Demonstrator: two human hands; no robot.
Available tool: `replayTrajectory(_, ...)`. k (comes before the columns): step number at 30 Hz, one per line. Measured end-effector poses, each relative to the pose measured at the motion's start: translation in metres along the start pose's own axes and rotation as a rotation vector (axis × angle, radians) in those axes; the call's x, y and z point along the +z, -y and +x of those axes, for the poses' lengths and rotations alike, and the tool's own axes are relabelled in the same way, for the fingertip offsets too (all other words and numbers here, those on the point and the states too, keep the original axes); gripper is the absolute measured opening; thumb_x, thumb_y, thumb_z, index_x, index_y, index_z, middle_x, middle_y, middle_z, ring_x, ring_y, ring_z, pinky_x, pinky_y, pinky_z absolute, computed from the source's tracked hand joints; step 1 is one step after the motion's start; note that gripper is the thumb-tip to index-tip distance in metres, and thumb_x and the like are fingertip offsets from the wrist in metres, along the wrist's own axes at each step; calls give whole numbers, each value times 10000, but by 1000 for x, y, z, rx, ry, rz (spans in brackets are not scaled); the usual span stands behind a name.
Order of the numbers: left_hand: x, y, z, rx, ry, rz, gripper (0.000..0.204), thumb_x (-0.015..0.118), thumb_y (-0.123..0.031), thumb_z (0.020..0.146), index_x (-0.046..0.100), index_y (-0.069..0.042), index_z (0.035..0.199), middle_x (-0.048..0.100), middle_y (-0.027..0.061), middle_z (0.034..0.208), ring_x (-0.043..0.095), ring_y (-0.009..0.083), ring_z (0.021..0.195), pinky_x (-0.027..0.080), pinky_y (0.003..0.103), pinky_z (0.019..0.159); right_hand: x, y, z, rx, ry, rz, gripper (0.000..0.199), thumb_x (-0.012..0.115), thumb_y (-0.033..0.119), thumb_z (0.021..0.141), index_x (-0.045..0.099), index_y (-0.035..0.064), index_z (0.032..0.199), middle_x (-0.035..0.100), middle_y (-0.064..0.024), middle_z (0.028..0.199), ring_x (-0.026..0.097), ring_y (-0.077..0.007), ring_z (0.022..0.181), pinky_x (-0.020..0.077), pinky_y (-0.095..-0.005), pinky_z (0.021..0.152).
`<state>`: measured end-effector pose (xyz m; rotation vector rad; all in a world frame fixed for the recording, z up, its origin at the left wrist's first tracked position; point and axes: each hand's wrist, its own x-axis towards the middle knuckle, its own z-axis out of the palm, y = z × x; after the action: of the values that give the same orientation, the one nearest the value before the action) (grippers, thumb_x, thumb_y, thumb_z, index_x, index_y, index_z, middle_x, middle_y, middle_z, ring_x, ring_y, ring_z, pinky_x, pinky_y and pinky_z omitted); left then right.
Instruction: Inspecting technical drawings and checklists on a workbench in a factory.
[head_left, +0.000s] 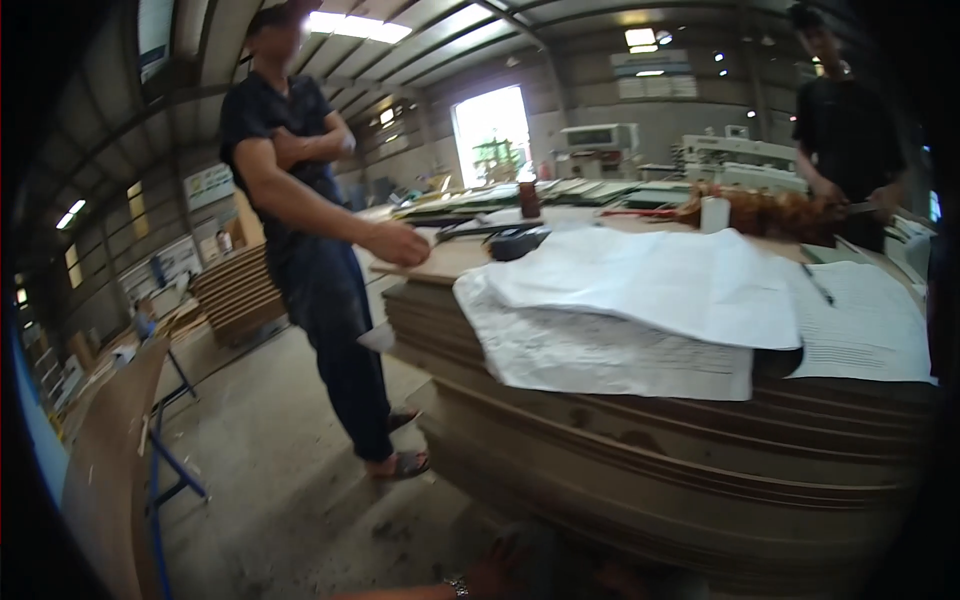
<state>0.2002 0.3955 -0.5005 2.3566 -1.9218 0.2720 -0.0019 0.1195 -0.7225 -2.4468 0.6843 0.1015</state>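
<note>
At the lower edge my left hand [492,574] shows in shadow, a metal-banded watch [458,587] on its wrist. Its fingers seem spread, with nothing visible in them, below the stack of brown boards [600,455]. My right hand [622,578] is a dim shape farther right, its fingers lost in the dark. Large white paper sheets [640,285] lie creased over the stack's top, overhanging the near edge. Another printed sheet [860,320] lies to their right with a pen [818,285] on it. Behind the papers sits a dark tape measure [518,243].
A person [300,200] in dark clothes stands left of the stack, one hand over its corner. Another person [850,140] stands at the far right. A brown bottle [528,200] and a white cup [714,214] stand on top. A blue-legged trestle [175,470] is left.
</note>
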Motion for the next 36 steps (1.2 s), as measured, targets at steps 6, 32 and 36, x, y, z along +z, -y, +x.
replayTrajectory(6, 68, 31, 57, 93, -19, -171, 753, 604, -533, 873, 458, -111, 1479, 407, 181, 1545, 367, 408, 1423, 394, 548, 1103, -40, 40, -29, 33, 21, -35, 539, 521, 405, 970, 605, -55, 1237, 685, -266, 1069, 656, -376, 1016, 498, -513, 931)
replayTrajectory(32, 80, 38, 90, -131, 123, -429, 747, 631, -586, 847, 500, -181, 1460, 495, 171, 1480, 557, 401, 1258, 477, 475, 1047, -24, 20, -3, -101, -141, -164, 575, 551, 467, 920, 632, 29, 1284, 607, -257, 1309, 572, -407, 1229, 452, -504, 1060)
replayTrajectory(36, 80, 39, 89, -116, 71, -453, 730, 638, -577, 850, 513, -173, 1445, 482, 167, 1491, 551, 404, 1260, 473, 481, 1052, -27, 31, -12, 14, -57, 33, 506, 552, 404, 907, 668, 24, 1221, 641, -268, 1234, 609, -424, 1149, 480, -507, 1013)
